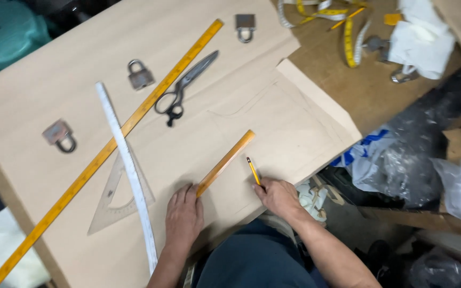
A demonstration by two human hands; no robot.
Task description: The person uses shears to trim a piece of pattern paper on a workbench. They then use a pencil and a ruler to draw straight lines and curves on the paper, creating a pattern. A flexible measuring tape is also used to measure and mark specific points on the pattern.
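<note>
Pressing my left hand (183,218) flat, fingers spread, on the near end of a short ruler (225,163), I pin it to the paper (273,122) on the worktop (369,90). Its long axis runs from that hand up and to the right. My right hand (279,196), closed around a pencil (253,171), sits just right of the ruler, tip not touching its edge.

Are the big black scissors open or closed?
Closed. The scissors lie flat on the tan paper, blades together in one point, beside the long yellow ruler. Neither hand touches them.
</note>
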